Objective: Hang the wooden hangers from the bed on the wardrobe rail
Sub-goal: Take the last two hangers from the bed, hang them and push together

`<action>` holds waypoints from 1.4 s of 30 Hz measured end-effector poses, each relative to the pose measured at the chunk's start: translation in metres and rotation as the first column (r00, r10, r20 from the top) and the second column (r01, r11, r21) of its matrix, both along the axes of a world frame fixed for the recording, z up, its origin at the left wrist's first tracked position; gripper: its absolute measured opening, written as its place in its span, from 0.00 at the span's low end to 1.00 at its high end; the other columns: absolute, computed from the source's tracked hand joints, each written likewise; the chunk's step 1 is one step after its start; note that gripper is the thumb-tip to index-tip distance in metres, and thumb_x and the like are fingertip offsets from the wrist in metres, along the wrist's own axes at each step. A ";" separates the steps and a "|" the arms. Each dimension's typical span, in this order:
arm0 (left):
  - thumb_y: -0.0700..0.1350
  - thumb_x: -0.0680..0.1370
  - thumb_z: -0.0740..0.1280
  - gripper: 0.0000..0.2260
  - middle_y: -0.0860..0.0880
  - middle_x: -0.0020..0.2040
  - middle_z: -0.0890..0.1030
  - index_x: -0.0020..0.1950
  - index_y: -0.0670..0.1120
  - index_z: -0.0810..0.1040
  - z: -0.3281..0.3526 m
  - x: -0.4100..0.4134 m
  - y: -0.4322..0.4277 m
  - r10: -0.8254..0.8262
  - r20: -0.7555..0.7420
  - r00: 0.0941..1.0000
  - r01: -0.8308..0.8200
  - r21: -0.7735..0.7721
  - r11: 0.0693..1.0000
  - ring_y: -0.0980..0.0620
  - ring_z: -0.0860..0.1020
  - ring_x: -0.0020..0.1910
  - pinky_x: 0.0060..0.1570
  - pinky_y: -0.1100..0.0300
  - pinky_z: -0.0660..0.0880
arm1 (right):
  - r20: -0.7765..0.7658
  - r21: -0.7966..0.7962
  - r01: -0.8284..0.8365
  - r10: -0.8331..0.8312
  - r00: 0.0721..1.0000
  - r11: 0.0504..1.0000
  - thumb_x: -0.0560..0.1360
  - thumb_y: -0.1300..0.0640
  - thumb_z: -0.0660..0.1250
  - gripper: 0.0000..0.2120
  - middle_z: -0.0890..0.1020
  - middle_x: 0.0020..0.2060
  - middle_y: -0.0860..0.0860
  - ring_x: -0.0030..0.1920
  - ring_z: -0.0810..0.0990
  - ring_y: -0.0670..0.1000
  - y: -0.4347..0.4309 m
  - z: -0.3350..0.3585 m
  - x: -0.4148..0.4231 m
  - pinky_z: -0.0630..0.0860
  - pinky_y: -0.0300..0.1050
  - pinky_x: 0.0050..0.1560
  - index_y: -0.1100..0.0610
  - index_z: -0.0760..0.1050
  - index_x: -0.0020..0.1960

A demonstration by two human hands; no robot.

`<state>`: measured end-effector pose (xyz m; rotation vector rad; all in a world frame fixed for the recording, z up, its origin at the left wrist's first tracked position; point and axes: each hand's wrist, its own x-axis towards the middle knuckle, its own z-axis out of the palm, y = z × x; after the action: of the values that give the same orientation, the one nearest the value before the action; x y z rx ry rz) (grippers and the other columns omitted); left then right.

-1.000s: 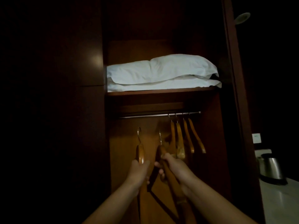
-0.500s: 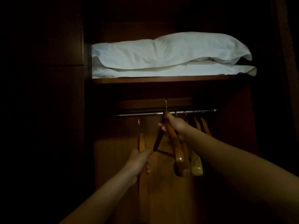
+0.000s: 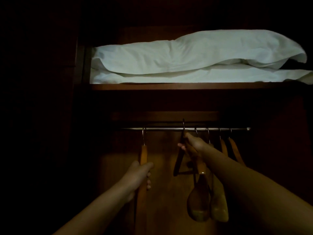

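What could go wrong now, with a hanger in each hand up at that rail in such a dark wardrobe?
The right hand holds its hanger with the hook at the rail; in this gloom the hook might miss and the hanger drop. It is also close to the hung hangers, which it could knock or tangle with. The left hand has its grip low on the other hanger, so that one might swing or twist.

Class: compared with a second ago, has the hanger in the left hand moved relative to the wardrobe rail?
Yes. The left hand has raised its hanger up to the rail; its hook now reaches the rail.
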<state>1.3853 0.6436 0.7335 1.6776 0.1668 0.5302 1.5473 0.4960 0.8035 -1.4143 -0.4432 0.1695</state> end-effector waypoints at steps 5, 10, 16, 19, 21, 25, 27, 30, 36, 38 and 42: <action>0.46 0.78 0.64 0.12 0.46 0.39 0.71 0.55 0.41 0.68 0.000 0.015 -0.001 0.025 -0.001 1.000 -0.025 0.024 0.999 0.53 0.71 0.29 0.23 0.63 0.71 | -0.048 0.020 -0.029 0.030 0.998 0.999 0.80 0.51 0.58 0.16 0.80 0.38 0.57 0.15 0.75 0.44 0.005 -0.023 0.004 0.71 0.31 0.18 0.62 0.72 0.59; 0.47 0.78 0.64 0.18 0.46 0.39 0.71 0.64 0.38 0.68 0.005 0.030 -0.010 -0.004 -0.015 1.000 0.005 0.068 0.998 0.53 0.72 0.28 0.21 0.64 0.71 | -0.075 0.027 -0.044 0.046 0.996 0.999 0.80 0.51 0.59 0.18 0.81 0.40 0.60 0.18 0.78 0.46 0.006 -0.034 -0.004 0.75 0.35 0.19 0.64 0.71 0.62; 0.51 0.78 0.63 0.12 0.46 0.36 0.75 0.50 0.42 0.76 0.053 0.063 -0.029 0.048 -0.021 0.999 -0.042 0.236 0.971 0.49 0.75 0.31 0.41 0.56 0.76 | 0.013 -0.114 -0.020 0.022 1.000 0.993 0.80 0.52 0.58 0.17 0.79 0.50 0.54 0.39 0.77 0.49 -0.013 -0.035 -0.025 0.74 0.43 0.35 0.60 0.72 0.65; 0.51 0.79 0.61 0.12 0.44 0.43 0.75 0.47 0.43 0.75 0.073 0.090 -0.039 0.099 -0.029 0.995 -0.087 0.274 0.958 0.45 0.75 0.42 0.49 0.54 0.74 | 0.025 -0.178 -0.009 0.014 1.000 0.984 0.76 0.51 0.63 0.21 0.77 0.45 0.52 0.40 0.76 0.50 -0.024 -0.040 -0.032 0.74 0.42 0.37 0.60 0.71 0.66; 0.50 0.80 0.60 0.13 0.43 0.45 0.76 0.54 0.40 0.76 0.079 0.107 -0.040 0.132 -0.037 0.991 -0.116 0.289 0.950 0.45 0.75 0.43 0.46 0.56 0.71 | -0.004 -0.173 -0.038 0.038 0.999 0.984 0.76 0.52 0.65 0.22 0.77 0.44 0.54 0.40 0.78 0.51 -0.031 -0.045 -0.036 0.77 0.42 0.36 0.60 0.69 0.67; 0.50 0.80 0.61 0.19 0.40 0.54 0.80 0.63 0.38 0.75 0.081 0.128 -0.033 0.157 -0.080 0.984 -0.128 0.288 0.949 0.43 0.79 0.52 0.50 0.55 0.74 | -0.019 -0.145 -0.093 0.091 0.996 0.985 0.77 0.58 0.64 0.13 0.79 0.46 0.57 0.40 0.79 0.52 -0.041 -0.054 -0.047 0.79 0.43 0.40 0.62 0.73 0.60; 0.50 0.79 0.62 0.20 0.40 0.56 0.80 0.65 0.38 0.74 0.080 0.132 -0.028 0.162 -0.106 0.981 -0.122 0.311 0.942 0.43 0.80 0.55 0.53 0.54 0.75 | -0.031 -0.098 -0.097 0.094 0.995 0.990 0.77 0.60 0.64 0.06 0.78 0.43 0.55 0.41 0.79 0.52 -0.048 -0.056 -0.055 0.79 0.47 0.49 0.60 0.74 0.52; 0.49 0.80 0.61 0.19 0.42 0.43 0.80 0.64 0.38 0.75 0.078 0.139 -0.021 0.157 -0.137 0.978 -0.097 0.367 0.925 0.47 0.80 0.40 0.41 0.56 0.76 | -0.034 -0.094 -0.075 0.072 0.997 0.993 0.78 0.61 0.63 0.02 0.77 0.44 0.55 0.46 0.80 0.53 -0.058 -0.056 -0.066 0.76 0.51 0.59 0.59 0.72 0.47; 0.48 0.80 0.60 0.14 0.46 0.31 0.74 0.38 0.42 0.73 0.073 0.151 -0.015 0.155 -0.166 0.974 -0.070 0.431 0.900 0.52 0.72 0.27 0.30 0.62 0.68 | -0.062 -0.072 -0.118 0.114 0.992 0.990 0.78 0.60 0.64 0.05 0.78 0.45 0.58 0.60 0.79 0.59 -0.072 -0.055 -0.066 0.77 0.51 0.57 0.61 0.76 0.50; 0.49 0.79 0.60 0.14 0.47 0.32 0.74 0.37 0.43 0.72 0.070 0.154 -0.013 0.147 -0.177 0.973 -0.057 0.435 0.899 0.52 0.73 0.28 0.32 0.62 0.69 | -0.052 -0.062 -0.114 0.111 0.992 0.992 0.78 0.61 0.64 0.12 0.73 0.61 0.67 0.60 0.79 0.59 -0.074 -0.055 -0.065 0.76 0.52 0.59 0.66 0.72 0.59; 0.54 0.79 0.61 0.17 0.47 0.35 0.76 0.54 0.40 0.76 0.056 0.157 -0.009 0.102 -0.214 0.971 0.001 0.434 0.901 0.52 0.75 0.30 0.38 0.60 0.73 | -0.058 -0.017 -0.117 0.115 0.992 0.993 0.76 0.61 0.65 0.13 0.77 0.62 0.67 0.54 0.82 0.57 -0.077 -0.055 -0.063 0.78 0.51 0.54 0.65 0.74 0.59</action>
<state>1.5428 0.6343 0.7893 2.1773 0.2794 0.4265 1.4847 0.4188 0.7487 -1.4006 -0.4779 0.3087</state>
